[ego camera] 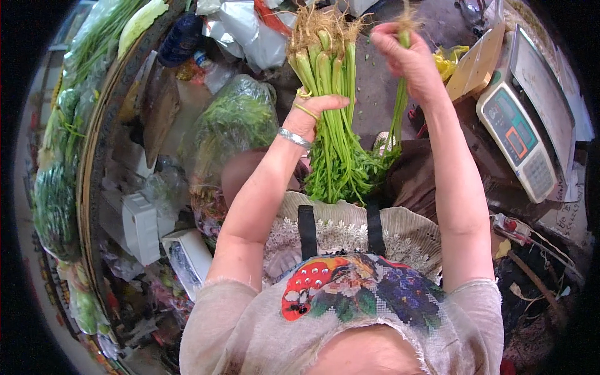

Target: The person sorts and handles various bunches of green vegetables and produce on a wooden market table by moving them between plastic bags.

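Observation:
My left hand is closed around a thick bunch of thin-stalked celery, its brown roots up and its green leaves hanging down over my lap. Yellow rubber bands sit on that hand, and a silver-coloured bracelet circles the wrist. To the right of the bunch, my right hand grips a smaller portion of rooted celery stalks near its root end. The leaves of the smaller portion hang beside those of the bunch, and where the two meet they overlap.
A digital scale stands at the right, next to a wooden board. On the left are a plastic bag of leafy greens, a white box and a curved shelf edge with wrapped vegetables beyond it. Silver plastic bags lie ahead.

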{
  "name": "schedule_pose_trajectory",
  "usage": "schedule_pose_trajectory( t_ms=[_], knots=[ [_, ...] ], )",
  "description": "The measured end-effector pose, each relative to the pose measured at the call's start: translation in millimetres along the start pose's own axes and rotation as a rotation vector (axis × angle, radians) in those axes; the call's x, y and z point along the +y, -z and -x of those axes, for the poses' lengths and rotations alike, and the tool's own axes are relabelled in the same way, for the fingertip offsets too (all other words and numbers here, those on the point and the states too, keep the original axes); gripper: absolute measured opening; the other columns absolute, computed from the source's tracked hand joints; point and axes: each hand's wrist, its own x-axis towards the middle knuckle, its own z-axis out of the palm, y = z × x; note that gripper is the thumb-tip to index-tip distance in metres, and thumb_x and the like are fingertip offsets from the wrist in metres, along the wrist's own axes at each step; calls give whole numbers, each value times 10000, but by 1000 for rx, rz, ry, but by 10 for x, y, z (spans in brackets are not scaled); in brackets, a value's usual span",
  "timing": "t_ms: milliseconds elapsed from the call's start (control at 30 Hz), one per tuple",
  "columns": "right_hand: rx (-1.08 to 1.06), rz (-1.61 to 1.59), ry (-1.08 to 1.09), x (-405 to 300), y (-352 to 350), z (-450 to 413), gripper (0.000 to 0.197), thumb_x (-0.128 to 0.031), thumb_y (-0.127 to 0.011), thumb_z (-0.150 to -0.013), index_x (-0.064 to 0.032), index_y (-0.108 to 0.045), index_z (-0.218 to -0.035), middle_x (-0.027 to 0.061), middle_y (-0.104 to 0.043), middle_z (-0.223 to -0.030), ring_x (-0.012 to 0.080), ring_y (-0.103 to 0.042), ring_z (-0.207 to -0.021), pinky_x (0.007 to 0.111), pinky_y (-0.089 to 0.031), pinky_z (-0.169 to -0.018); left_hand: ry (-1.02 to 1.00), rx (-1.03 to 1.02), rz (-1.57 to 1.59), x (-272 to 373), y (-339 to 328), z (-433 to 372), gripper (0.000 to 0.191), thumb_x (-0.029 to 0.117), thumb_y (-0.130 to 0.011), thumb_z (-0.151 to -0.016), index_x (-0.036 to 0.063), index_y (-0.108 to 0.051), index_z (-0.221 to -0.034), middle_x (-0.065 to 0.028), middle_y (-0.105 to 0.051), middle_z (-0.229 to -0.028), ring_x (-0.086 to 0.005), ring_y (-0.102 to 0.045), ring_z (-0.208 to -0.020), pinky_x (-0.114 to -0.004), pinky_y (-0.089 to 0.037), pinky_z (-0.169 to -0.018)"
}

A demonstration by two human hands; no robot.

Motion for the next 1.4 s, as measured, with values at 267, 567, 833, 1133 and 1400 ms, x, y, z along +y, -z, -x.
schedule_pose_trajectory(
  t_ms=[267,567,833,1133,1400],
  knots=[
    [-189,-23,8,44,-25,66,134,-178,-725,-841,-115,-642,-924,-58,-618,-751,15,-557,-646,172,-328,-513,-5,185,16,7,35,-29,308,-9,-715,-720,-33,-647,-1019,-115,-696,-878,-200,-677,-797,-314,-549,-721],
    [-157,-39,-62,37,56,86,211,-228,-718,-838,-93,-644,-983,-37,-643,-801,36,-568,-667,199,-357,-562,-57,167,-18,69,43,27,290,66,-707,-760,-32,-633,-1023,-126,-692,-908,-219,-676,-790,-340,-564,-695],
    [-313,71,-54,73,-86,117,241,-233,-671,-824,-69,-628,-995,-39,-602,-797,47,-517,-675,216,-405,-602,-129,157,-80,107,44,20,227,55,-703,-766,-16,-672,-979,-101,-695,-869,-185,-669,-784,-317,-552,-718],
    [-352,133,163,240,-305,112,265,-163,-588,-820,-10,-627,-1033,16,-652,-863,69,-545,-761,264,-473,-704,-337,140,-79,62,-136,-35,302,-47,-725,-709,-4,-655,-1000,-72,-683,-882,-164,-656,-752,-288,-538,-707],
    [-368,149,122,253,-276,113,279,-207,-607,-841,-21,-632,-1048,31,-654,-849,81,-557,-776,284,-485,-707,-338,151,-112,58,-12,-54,246,-55,-697,-718,-16,-645,-955,-59,-674,-820,-165,-647,-676,-293,-532,-628]
  ],
)
